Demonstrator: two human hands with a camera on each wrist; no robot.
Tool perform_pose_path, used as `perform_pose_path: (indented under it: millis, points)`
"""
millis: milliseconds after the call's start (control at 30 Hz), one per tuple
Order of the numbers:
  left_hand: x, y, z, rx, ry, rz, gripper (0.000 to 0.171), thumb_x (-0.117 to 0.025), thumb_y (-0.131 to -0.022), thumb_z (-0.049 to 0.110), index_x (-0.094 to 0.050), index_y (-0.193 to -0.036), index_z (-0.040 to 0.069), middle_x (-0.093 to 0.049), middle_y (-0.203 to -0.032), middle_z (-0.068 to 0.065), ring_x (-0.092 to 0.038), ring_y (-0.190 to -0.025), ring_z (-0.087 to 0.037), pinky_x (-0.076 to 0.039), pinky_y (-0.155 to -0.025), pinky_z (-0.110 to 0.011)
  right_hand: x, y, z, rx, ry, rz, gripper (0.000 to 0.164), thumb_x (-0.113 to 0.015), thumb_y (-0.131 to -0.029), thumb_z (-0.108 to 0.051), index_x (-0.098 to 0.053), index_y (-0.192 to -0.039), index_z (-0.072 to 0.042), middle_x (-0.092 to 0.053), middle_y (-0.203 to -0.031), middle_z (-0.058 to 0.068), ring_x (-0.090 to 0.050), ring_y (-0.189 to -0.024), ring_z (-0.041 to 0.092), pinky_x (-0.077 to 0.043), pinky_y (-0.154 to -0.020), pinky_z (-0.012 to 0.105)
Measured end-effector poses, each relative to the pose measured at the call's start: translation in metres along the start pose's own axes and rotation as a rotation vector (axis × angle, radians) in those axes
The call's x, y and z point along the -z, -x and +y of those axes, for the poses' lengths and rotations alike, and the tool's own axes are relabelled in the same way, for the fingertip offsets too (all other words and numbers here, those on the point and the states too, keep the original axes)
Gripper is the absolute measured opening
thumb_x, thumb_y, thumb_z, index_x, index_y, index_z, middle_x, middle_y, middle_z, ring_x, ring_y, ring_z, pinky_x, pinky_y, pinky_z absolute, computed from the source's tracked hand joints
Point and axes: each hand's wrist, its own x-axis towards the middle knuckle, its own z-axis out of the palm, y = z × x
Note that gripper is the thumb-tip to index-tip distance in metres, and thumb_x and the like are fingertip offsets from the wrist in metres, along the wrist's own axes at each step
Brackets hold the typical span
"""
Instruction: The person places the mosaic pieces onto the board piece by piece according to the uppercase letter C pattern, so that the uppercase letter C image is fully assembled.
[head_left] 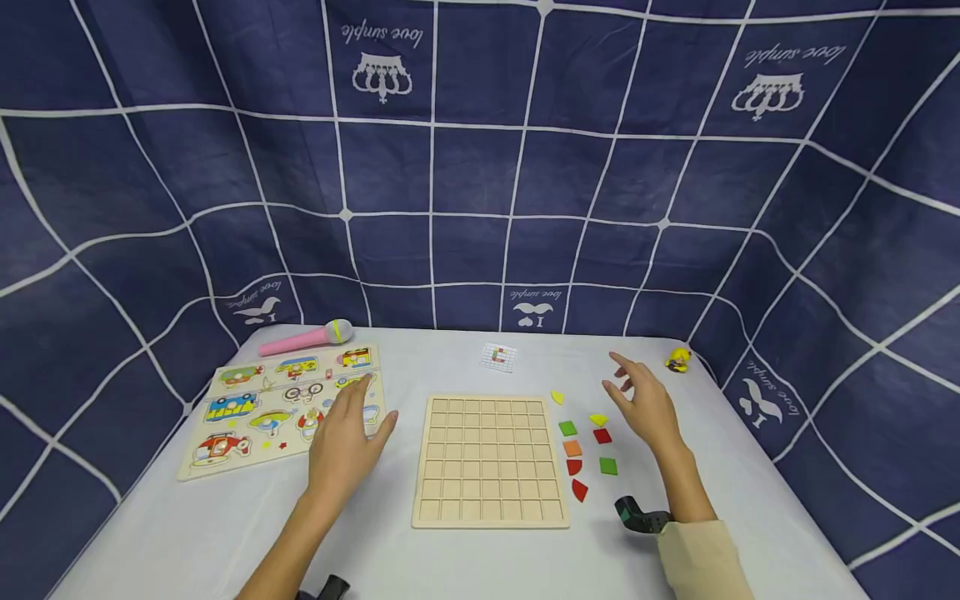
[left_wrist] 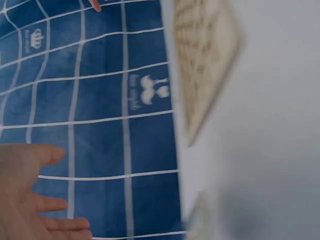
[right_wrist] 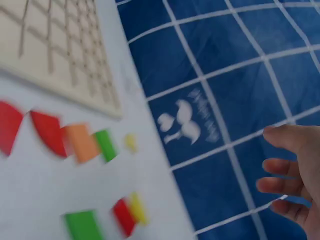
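A wooden grid board [head_left: 491, 462] with square recesses lies in the middle of the white table. Along its right side are several small flat pieces: green squares [head_left: 608, 467], an orange square [head_left: 572, 448], red pieces [head_left: 579, 490] and yellow pieces [head_left: 597, 420]. My left hand [head_left: 341, 454] hovers left of the board, fingers extended, overlapping a picture puzzle [head_left: 273, 450] in the head view; it holds nothing. Over the area right of the pieces my right hand [head_left: 647, 408] is raised, fingers loosely bent around nothing, as the right wrist view also shows its hand [right_wrist: 295, 175].
A small card [head_left: 498, 357] with a printed colored grid lies behind the board. At the back left is a pink toy microphone [head_left: 307, 337]; at the back right, a yellow figurine [head_left: 678, 360]. A dark blue checked curtain [head_left: 480, 167] encloses the table.
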Motion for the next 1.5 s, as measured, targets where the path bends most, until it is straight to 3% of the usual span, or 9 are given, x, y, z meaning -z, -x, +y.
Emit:
perform_pose_path:
  millis: [133, 267, 433, 567, 733, 900, 1200, 1500]
  points:
    - [-0.021, 0.016, -0.006, 0.005, 0.077, -0.066, 0.068, -0.066, -0.085, 0.033, -0.038, -0.139, 0.003, -0.043, -0.135, -0.021, -0.042, -0.122, -0.039, -0.039, -0.094, -0.056, -0.014, 0.01, 0.02, -0.05, -0.017, -0.024, 0.046, -0.07, -0.084, -0.019, -0.056, -0.126, -0.01, -0.053, -0.071, 0.001, -0.045, -0.055, 0.016, -0.035, -0.046, 0.026]
    - [-0.042, 0.03, -0.014, -0.006, 0.146, -0.232, 0.071, -0.065, -0.086, 0.036, -0.032, -0.143, 0.009, -0.037, -0.141, -0.016, -0.039, -0.125, -0.036, -0.036, -0.099, -0.053, -0.026, 0.02, 0.038, -0.125, -0.078, -0.089, 0.039, -0.069, -0.083, -0.017, -0.06, -0.12, -0.007, -0.041, -0.055, -0.004, -0.033, -0.046, 0.012, -0.028, -0.039, 0.024]
    - [-0.062, 0.042, -0.027, -0.006, 0.269, -0.426, 0.075, -0.066, -0.085, 0.036, -0.027, -0.146, 0.016, -0.032, -0.146, -0.012, -0.03, -0.132, -0.032, -0.028, -0.106, -0.052, -0.039, 0.028, 0.057, -0.23, -0.156, -0.181, 0.031, -0.067, -0.085, -0.015, -0.065, -0.115, -0.007, -0.032, -0.048, -0.004, -0.028, -0.042, 0.011, -0.025, -0.038, 0.023]
    - [-0.07, 0.05, -0.036, -0.024, 0.298, -0.508, 0.076, -0.065, -0.085, 0.039, -0.027, -0.146, 0.015, -0.03, -0.147, -0.011, -0.026, -0.135, -0.03, -0.024, -0.108, -0.05, -0.048, 0.03, 0.071, -0.27, -0.195, -0.27, 0.032, -0.067, -0.085, -0.016, -0.065, -0.116, -0.008, -0.032, -0.049, -0.004, -0.028, -0.043, 0.011, -0.025, -0.039, 0.023]
    - [-0.075, 0.054, -0.041, -0.085, 0.261, -0.531, 0.073, -0.063, -0.085, 0.043, -0.033, -0.144, 0.012, -0.031, -0.147, -0.01, -0.025, -0.135, -0.029, -0.021, -0.109, -0.049, -0.053, 0.028, 0.079, -0.276, -0.219, -0.353, 0.032, -0.069, -0.084, -0.018, -0.066, -0.115, -0.011, -0.036, -0.052, -0.003, -0.031, -0.047, 0.012, -0.025, -0.041, 0.023]
    - [-0.075, 0.054, -0.042, -0.126, 0.26, -0.5, 0.069, -0.062, -0.085, 0.042, -0.038, -0.141, 0.009, -0.033, -0.146, -0.009, -0.026, -0.135, -0.03, -0.022, -0.108, -0.051, -0.055, 0.024, 0.079, -0.248, -0.235, -0.385, 0.031, -0.071, -0.082, -0.018, -0.068, -0.112, -0.012, -0.037, -0.054, -0.002, -0.033, -0.049, 0.013, -0.025, -0.042, 0.023]
    - [-0.075, 0.054, -0.043, -0.103, 0.257, -0.531, 0.069, -0.061, -0.085, 0.044, -0.037, -0.142, 0.013, -0.032, -0.147, -0.006, -0.024, -0.136, -0.027, -0.02, -0.11, -0.05, -0.063, 0.018, 0.077, -0.223, -0.227, -0.406, 0.032, -0.073, -0.08, -0.023, -0.07, -0.11, -0.013, -0.036, -0.055, -0.003, -0.034, -0.052, 0.014, -0.027, -0.046, 0.024]
    - [-0.076, 0.054, -0.044, -0.106, 0.256, -0.524, 0.07, -0.061, -0.085, 0.047, -0.038, -0.142, 0.013, -0.031, -0.147, -0.005, -0.024, -0.136, -0.026, -0.019, -0.11, -0.05, -0.067, 0.015, 0.073, -0.318, -0.229, -0.386, 0.032, -0.074, -0.079, -0.025, -0.07, -0.106, -0.009, -0.038, -0.054, -0.001, -0.036, -0.052, 0.016, -0.03, -0.048, 0.027]
